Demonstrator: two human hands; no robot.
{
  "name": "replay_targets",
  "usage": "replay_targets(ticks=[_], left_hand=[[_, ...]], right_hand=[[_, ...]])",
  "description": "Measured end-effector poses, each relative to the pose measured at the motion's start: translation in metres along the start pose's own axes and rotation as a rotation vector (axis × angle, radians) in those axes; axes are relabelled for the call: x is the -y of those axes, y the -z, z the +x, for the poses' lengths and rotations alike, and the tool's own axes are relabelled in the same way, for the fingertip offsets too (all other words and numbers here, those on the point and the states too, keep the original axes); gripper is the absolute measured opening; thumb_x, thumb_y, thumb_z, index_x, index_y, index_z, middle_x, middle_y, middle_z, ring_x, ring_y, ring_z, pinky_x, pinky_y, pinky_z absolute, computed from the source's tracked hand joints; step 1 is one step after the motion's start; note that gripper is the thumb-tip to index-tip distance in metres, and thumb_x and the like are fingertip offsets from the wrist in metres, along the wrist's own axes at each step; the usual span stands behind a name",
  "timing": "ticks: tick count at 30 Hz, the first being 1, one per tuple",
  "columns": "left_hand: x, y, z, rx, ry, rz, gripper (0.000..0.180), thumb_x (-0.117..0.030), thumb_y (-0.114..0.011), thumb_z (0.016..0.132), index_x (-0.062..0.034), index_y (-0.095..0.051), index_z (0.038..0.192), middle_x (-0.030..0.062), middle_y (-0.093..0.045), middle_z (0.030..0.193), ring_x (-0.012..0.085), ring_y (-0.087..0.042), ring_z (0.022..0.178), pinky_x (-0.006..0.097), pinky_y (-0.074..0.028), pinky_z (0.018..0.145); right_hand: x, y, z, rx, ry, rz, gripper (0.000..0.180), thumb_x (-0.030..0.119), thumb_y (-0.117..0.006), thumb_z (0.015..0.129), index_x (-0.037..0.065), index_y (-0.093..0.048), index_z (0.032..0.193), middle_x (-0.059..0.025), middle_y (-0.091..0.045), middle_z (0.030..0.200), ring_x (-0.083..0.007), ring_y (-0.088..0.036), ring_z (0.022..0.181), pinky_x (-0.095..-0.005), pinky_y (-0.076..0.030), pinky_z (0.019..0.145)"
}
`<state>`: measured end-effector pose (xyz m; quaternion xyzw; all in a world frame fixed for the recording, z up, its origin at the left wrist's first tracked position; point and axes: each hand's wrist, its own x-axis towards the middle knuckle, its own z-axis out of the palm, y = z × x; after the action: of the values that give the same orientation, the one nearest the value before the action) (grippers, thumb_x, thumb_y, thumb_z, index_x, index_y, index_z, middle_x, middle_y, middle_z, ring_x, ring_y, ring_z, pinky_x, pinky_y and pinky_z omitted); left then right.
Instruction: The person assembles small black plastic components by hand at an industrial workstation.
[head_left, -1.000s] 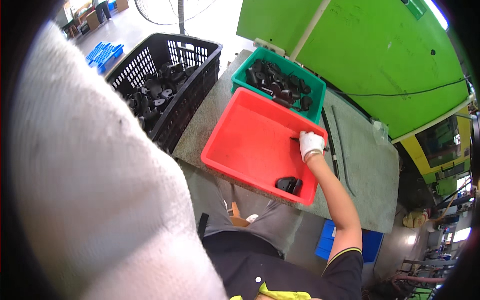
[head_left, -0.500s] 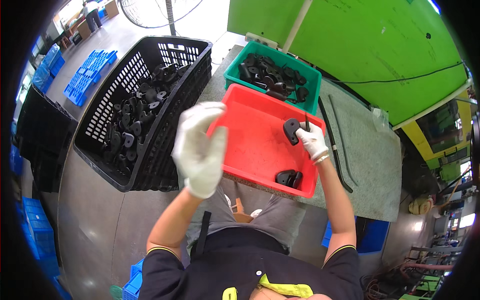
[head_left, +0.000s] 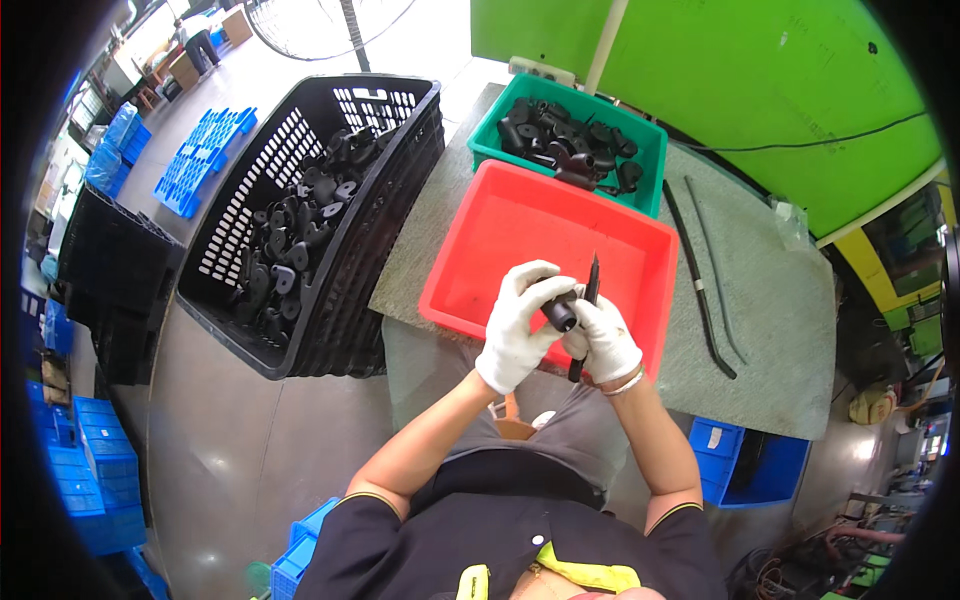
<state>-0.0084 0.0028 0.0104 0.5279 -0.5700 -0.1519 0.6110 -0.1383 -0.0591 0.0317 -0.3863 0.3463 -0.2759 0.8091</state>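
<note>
My gloved left hand (head_left: 516, 328) is closed around a black plastic part (head_left: 561, 316), whose round hollow end points toward me. Close beside it, my gloved right hand (head_left: 607, 343) grips a slim black tool (head_left: 593, 281) with a pointed tip, held nearly upright. The right fingertips are at the part, though whether they also hold it I cannot tell. Both hands are over the near side of a red tray (head_left: 470, 215). The tray's near right corner is hidden by my right hand.
Behind the red tray, a green bin (head_left: 655, 150) holds many black parts. To the left stands a black slatted crate (head_left: 365, 235) heaped with similar parts. A black rod (head_left: 704, 300) and a thin grey rod (head_left: 712, 262) lie on the grey tabletop (head_left: 790, 350). A blue crate (head_left: 716, 460) sits below.
My left hand has swung right from beside the black crate and taken the black part. My right hand has come down and toward me with the tool, and both hands now meet.
</note>
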Motion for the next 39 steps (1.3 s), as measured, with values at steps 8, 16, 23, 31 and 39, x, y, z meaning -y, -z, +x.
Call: replay_targets(ticks=[8,16,23,31,39], left_hand=[[-0.002,-0.006,0.003,-0.042,0.501,-0.495,0.035,0.005,-0.064,0.082,-0.0049,-0.059,0.116,0.0011,-0.054,0.099,0.0091,-0.055,0.091,0.025,-0.046,0.083],[0.003,-0.003,-0.003,0.049,0.612,-0.633,0.044,0.001,-0.063,0.085,-0.0044,-0.055,0.128,0.0015,-0.058,0.097,0.0086,-0.057,0.082,0.023,-0.049,0.076],[0.003,-0.003,-0.004,0.080,0.598,-0.674,0.042,-0.004,-0.065,0.086,-0.0026,-0.055,0.127,0.0017,-0.060,0.097,0.0086,-0.056,0.084,0.024,-0.049,0.077],[0.010,-0.011,-0.007,-0.004,0.581,-0.668,0.028,-0.006,-0.066,0.086,-0.0014,-0.060,0.113,0.0022,-0.059,0.095,0.0082,-0.055,0.083,0.023,-0.048,0.077],[0.012,-0.019,-0.014,-0.047,0.444,-0.505,0.026,0.000,-0.067,0.082,-0.0024,-0.061,0.107,-0.0014,-0.056,0.097,0.0078,-0.051,0.088,0.023,-0.044,0.081]], right_hand=[[0.003,0.014,-0.014,-0.187,0.237,-0.592,0.029,0.028,-0.048,0.099,0.004,-0.057,0.112,-0.0043,-0.060,0.075,-0.0125,-0.056,0.066,-0.0258,-0.043,0.062],[0.009,0.007,-0.027,-0.180,0.666,-1.165,0.026,0.017,-0.060,0.090,0.008,-0.062,0.115,-0.0124,-0.066,0.085,-0.0274,-0.065,0.071,-0.0336,-0.051,0.062],[0.010,0.012,-0.025,-0.215,0.808,-1.404,0.029,0.020,-0.064,0.087,0.013,-0.064,0.115,-0.0082,-0.059,0.071,-0.0261,-0.060,0.059,-0.0359,-0.048,0.053],[0.004,0.007,-0.028,-0.280,0.770,-1.531,0.030,0.024,-0.065,0.087,0.016,-0.063,0.116,-0.0069,-0.056,0.069,-0.0251,-0.059,0.055,-0.0355,-0.046,0.049],[-0.002,0.010,-0.027,-0.323,0.803,-1.473,0.026,0.024,-0.064,0.087,0.016,-0.064,0.113,-0.0075,-0.059,0.070,-0.0259,-0.060,0.056,-0.0355,-0.047,0.050]])
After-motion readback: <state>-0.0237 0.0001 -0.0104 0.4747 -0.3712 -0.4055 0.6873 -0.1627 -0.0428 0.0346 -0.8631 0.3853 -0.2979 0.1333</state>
